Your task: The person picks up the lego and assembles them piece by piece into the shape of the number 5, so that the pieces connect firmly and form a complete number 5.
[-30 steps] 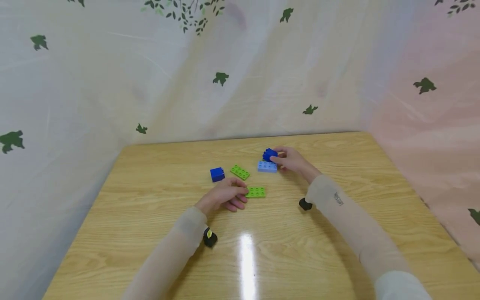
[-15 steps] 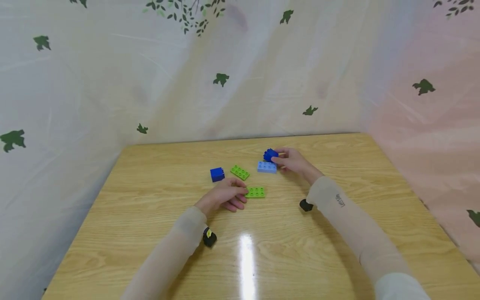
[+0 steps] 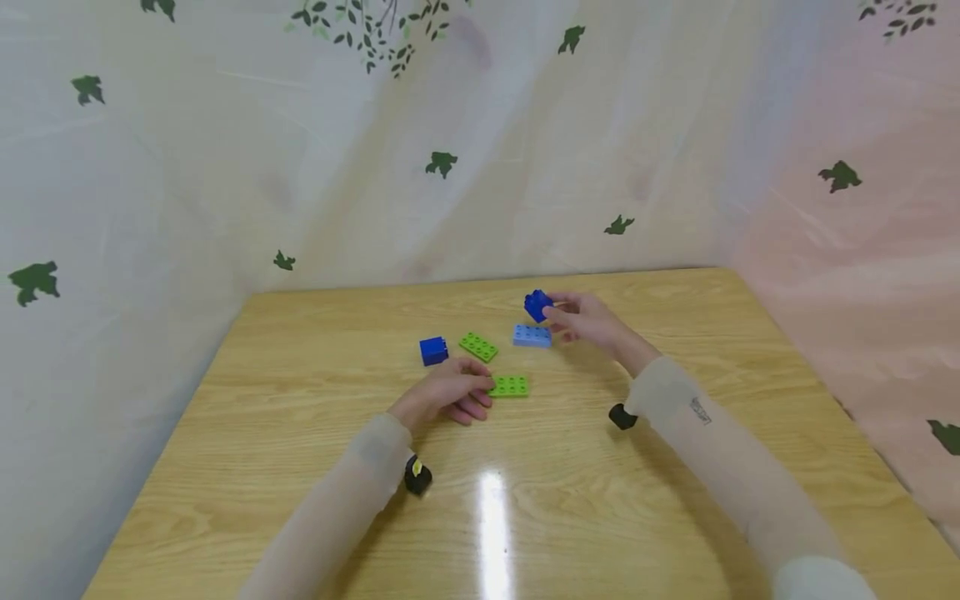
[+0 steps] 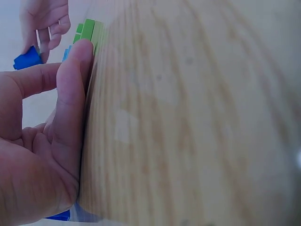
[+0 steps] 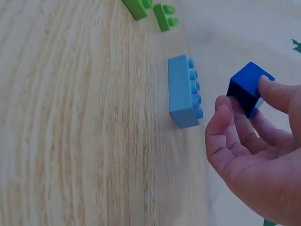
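My right hand pinches a small dark blue brick between thumb and fingers, in the air behind the light blue brick. In the right wrist view, the dark blue brick is tilted, with its hollow underside partly showing. The light blue brick stands on the table, studs up, apart from the hand. My left hand rests low at the table, thumb and index finger pinching the left end of a flat green brick. Its other fingers are loosely bent. In the left wrist view, the fingertips partly hide this green brick.
A second green brick lies slantwise behind the left hand. Another dark blue brick lies on its side to its left. The wooden table ends at a pale cloth backdrop at the back and a pinkish one at the right.
My right hand has lifted the dark blue brick slightly up, away from the light blue brick, and turned it. The left hand has stayed where it was.
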The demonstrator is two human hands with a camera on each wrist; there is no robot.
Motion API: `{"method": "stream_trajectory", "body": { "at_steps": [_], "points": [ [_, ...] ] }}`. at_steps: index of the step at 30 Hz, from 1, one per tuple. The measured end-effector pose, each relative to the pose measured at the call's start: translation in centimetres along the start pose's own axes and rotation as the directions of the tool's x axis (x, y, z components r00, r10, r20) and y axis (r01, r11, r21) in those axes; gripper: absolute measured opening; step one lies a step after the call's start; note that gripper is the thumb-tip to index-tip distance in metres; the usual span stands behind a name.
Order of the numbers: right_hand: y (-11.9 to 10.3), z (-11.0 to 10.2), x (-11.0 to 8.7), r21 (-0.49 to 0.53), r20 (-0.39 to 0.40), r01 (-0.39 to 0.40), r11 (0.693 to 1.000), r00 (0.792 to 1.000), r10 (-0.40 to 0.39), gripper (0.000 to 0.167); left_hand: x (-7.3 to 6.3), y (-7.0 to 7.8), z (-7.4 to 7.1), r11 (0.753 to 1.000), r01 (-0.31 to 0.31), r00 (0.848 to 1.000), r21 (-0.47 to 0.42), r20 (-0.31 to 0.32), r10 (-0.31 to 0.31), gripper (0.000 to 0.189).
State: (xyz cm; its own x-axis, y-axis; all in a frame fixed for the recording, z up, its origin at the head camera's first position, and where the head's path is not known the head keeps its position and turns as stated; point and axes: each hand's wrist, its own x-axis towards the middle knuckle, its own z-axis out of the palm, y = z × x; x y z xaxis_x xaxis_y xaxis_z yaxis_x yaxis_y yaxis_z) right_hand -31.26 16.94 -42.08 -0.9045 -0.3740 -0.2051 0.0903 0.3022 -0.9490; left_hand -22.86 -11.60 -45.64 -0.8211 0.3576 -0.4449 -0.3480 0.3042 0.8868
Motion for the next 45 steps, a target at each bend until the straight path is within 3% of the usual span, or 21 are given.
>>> {"method": "stream_trajectory", "body": {
  "at_steps": [8, 17, 23, 33, 45],
  "points": [
    [-0.3, 0.7, -1.5, 0.061, 0.062, 0.008, 0.998, 0.998, -0.012, 0.057, -0.1, 0.1, 0.1, 1.0, 0.01, 1.0, -0.001, 0.002, -0.01, 0.032],
    [-0.1, 1.4, -2.1, 0.036, 0.156, 0.005, 0.999, 0.988, -0.011, 0.042, 0.0, 0.1, 0.0, 1.0, 0.008, 1.0, 0.003, -0.004, -0.008, 0.031],
    [0.3, 1.7, -2.5, -0.047, 0.161, 0.035, 0.998, 0.987, -0.027, 0.045, 0.0, 0.2, -0.1, 1.0, 0.013, 1.0, -0.01, -0.005, -0.013, 0.032],
    [0.8, 2.9, -3.6, -0.194, 0.212, 0.167, 0.967, 0.969, -0.125, 0.048, 0.2, 0.3, -0.2, 1.0, 0.013, 1.0, -0.007, 0.003, -0.013, 0.031],
    [1.7, 4.2, -3.9, -0.22, 0.234, 0.201, 0.955, 0.961, -0.148, 0.044, 0.1, 0.6, -0.1, 0.999, 0.046, 0.999, 0.004, -0.007, -0.046, 0.034]
  ]
}}
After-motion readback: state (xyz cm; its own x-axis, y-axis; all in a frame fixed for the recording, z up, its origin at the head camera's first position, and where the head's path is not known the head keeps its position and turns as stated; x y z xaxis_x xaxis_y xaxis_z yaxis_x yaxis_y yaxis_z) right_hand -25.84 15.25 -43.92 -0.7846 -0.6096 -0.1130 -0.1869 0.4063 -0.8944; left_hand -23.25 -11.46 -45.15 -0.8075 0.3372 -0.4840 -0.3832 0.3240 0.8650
